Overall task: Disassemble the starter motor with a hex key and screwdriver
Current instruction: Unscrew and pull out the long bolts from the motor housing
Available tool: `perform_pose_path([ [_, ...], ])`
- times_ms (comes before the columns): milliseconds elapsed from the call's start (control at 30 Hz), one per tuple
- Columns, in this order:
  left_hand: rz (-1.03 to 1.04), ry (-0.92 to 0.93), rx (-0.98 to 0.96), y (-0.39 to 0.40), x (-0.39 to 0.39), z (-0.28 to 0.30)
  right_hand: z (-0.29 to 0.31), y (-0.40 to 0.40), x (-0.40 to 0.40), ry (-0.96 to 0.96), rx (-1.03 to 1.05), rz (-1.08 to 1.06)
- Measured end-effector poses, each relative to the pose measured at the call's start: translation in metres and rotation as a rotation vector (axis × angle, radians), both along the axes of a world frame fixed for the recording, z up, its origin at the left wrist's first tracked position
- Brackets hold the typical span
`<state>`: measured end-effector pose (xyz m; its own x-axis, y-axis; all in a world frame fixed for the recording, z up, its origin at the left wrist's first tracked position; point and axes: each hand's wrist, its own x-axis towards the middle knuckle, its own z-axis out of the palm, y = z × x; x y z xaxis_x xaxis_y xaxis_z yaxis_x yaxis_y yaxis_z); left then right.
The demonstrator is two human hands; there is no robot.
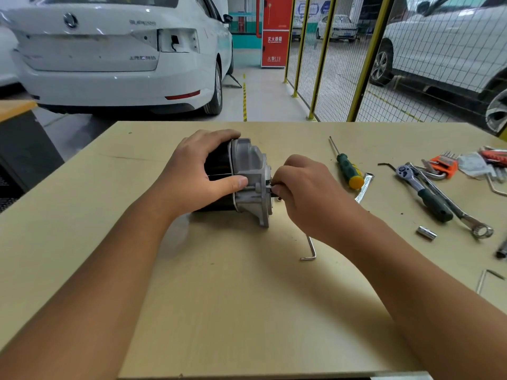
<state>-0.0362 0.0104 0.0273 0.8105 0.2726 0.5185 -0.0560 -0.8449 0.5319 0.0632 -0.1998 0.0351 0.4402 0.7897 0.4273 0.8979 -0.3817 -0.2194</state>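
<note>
While the left hand (197, 171) is gripping the motor (241, 182) lying on its side mid-table (192, 297), fingers curled over the black body and thumb pressing the grey housing, the right hand (301, 193) is pinching something small at the housing's 3 o'clock face, probably a bolt being backed out by fingertips. A hex key (311, 249) is lying at 5 o'clock of the motor, the screwdriver (346, 167) at 2 o'clock. Next likely calls for drawing the bolt straight out without tipping the motor.

Starter motor (241, 176): black body, silver housing under my hands.
Screwdriver (348, 169): green handle, yellow cap, to my right.
Hex key holder (444, 166): orange, far right.
Table (219, 283): pale tan.
</note>
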Motion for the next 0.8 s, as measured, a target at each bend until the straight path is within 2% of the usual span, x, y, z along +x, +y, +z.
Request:
perform_pose_path([
  [533,0.013,0.0,-0.002,0.0006,0.0003,-0.0002,0.0003,-0.002,0.0024,0.057,-0.009,0.025],
  [667,0.011,0.005,-0.003,-0.0013,-0.0001,0.0013,0.0042,-0.0082,0.0023,0.042,0.031,0.081],
  [800,0.019,0.01,0.003,-0.002,-0.0009,0.0012,0.0047,-0.009,0.0068,0.045,0.076,0.034],
])
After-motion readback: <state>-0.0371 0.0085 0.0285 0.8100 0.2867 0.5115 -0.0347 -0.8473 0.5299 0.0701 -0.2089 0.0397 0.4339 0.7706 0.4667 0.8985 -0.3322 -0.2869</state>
